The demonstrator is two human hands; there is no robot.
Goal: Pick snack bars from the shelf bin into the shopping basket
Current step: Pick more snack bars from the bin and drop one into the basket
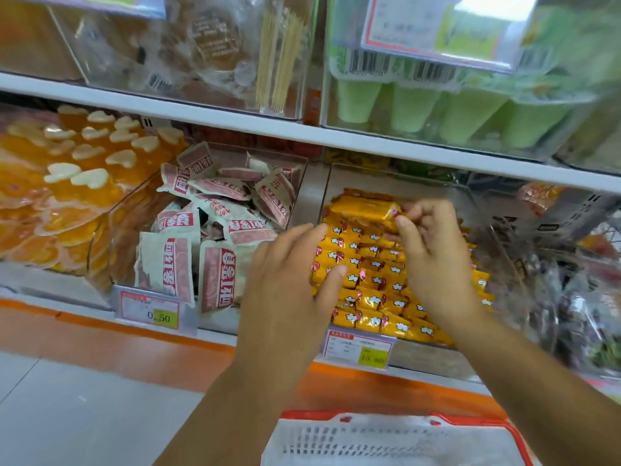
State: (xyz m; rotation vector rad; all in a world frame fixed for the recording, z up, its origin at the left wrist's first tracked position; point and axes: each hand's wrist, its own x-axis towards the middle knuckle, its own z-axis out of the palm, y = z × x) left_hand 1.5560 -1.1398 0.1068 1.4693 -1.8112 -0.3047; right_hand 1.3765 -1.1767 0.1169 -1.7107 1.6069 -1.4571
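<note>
Barely begun: one bar lifted, basket shows none

Right hand [433, 250] pinches one yellow snack bar [364, 210] by its end, fingers curled round the wrapper; the bar is held just above the back of the clear shelf bin [396, 181]. Left hand [289, 280] lies flat, fingers straight, on the stacked bars [379, 297] at the bin's left edge, gripping nothing. Shopping basket [386, 438] sits below, near the person. No bar shows in the part in view (its floor is blurred). Judgement: early; the held bar is yet to be carried down and dropped, and many rows remain.
</note>
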